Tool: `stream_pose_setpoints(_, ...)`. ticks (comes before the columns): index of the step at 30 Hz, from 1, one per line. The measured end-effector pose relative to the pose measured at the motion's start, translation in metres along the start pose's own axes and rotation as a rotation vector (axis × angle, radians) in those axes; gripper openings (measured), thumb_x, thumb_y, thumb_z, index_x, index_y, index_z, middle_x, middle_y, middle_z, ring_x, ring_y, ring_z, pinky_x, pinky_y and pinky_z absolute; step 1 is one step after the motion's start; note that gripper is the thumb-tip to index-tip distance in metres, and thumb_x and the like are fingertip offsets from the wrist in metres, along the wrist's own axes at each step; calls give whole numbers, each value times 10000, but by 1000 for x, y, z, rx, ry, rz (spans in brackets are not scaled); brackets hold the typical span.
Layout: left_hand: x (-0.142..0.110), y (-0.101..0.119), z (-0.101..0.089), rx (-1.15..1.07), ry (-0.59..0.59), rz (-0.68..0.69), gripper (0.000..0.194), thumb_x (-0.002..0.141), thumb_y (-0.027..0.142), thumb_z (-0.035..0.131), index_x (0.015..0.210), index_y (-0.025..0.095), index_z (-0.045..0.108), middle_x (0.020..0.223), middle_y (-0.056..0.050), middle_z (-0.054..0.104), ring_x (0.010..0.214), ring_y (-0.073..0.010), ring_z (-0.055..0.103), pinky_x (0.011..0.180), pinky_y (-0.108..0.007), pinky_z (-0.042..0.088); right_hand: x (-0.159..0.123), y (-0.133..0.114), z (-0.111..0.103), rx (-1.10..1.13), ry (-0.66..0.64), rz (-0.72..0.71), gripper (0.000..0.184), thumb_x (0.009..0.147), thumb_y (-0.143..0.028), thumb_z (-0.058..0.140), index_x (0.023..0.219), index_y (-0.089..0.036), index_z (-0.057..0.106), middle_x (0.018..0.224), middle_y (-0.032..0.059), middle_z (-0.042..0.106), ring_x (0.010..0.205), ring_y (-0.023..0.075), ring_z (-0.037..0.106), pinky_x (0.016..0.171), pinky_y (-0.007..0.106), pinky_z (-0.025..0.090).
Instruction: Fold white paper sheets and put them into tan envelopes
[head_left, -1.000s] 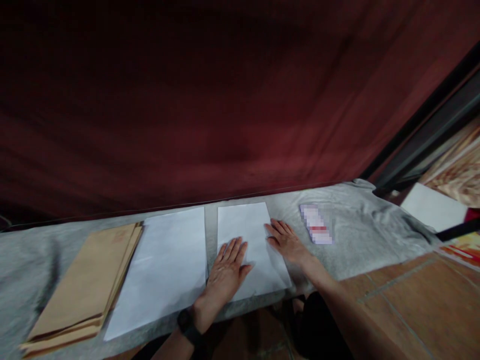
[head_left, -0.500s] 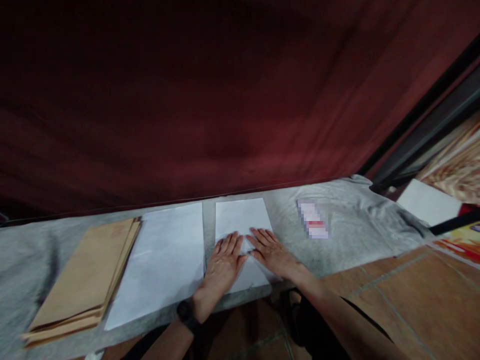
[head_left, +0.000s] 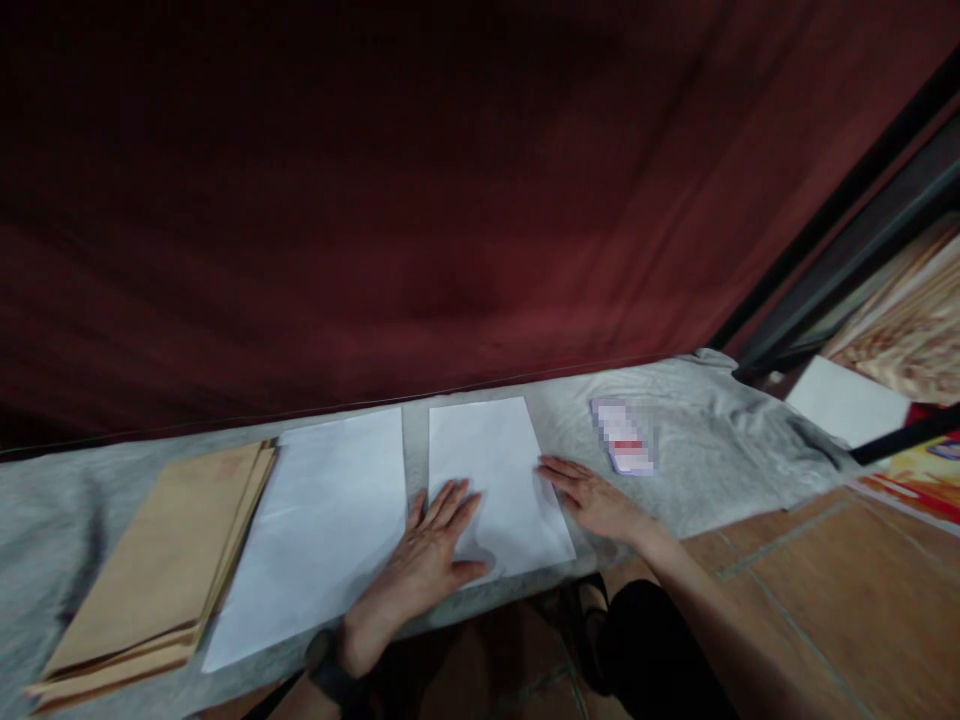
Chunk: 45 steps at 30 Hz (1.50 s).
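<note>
Brown envelopes [head_left: 154,560] are stacked on the cloth-covered counter [head_left: 697,440], beside a white sheet [head_left: 319,520]. The left hand [head_left: 424,555], fingers spread, is laid over the left edge of a second sheet [head_left: 487,445], whose right edge is overlapped by the right hand [head_left: 596,500], fingers extended close together.

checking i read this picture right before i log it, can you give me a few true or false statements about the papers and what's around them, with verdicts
1. The brown envelopes lie left of the left sheet. True.
2. The left sheet and right sheet overlap. False: grey cloth shows between them.
3. The right hand's grip is open at the right sheet's right edge. True.
4. The left hand's grip is clenched. False: it is spread open.
5. The backdrop is dark red. True.
</note>
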<state>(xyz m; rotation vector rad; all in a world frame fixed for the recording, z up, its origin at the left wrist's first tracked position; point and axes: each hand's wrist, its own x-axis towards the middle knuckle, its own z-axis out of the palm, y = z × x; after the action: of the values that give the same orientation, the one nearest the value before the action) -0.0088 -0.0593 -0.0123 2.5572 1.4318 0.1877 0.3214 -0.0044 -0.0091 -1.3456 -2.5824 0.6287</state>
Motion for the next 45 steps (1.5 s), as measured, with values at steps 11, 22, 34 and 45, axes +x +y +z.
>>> stream_pose_setpoints(11, -13, 15, -12, -7, -73, 75, 779, 800, 385, 712, 1513, 314, 407, 1633, -79, 340, 1514, -310, 288, 1216, -615, 240, -18, -10, -7, 73, -118, 9, 771, 814, -245, 673, 1518, -409, 406, 1658, -37, 258, 1525, 279, 239, 1235, 478, 257)
stream_pose_setpoints(22, -12, 14, 16, 33, 39, 49, 609, 809, 294, 677, 1406, 289, 555, 1532, -79, 502, 1403, -317, 479, 1163, -580, 378, -16, -21, -13, 126, -290, 34, 1042, 656, -435, 886, 1547, -366, 350, 1688, 68, 124, 1550, 301, 102, 1253, 503, 106)
stream_pose_setpoints(34, -10, 21, -22, -224, 130, 129, 292, 1011, 319, 464, 1142, 294, 724, 1119, 20, 772, 1014, -162, 732, 912, -275, 593, -22, -15, -24, 134, -162, -9, 726, 845, -405, 750, 1503, -318, 456, 1644, 44, 301, 1530, 257, 233, 1246, 455, 209)
stream_pose_setpoints(45, -22, -12, -48, -354, -105, 134, 755, 789, 322, 755, 1480, 399, 460, 1548, 15, 473, 1392, -245, 501, 1091, -389, 501, -18, -13, -26, 298, -86, -103, 435, 937, -461, 640, 1359, -355, 626, 1474, -4, 570, 1363, 223, 526, 1163, 373, 389)
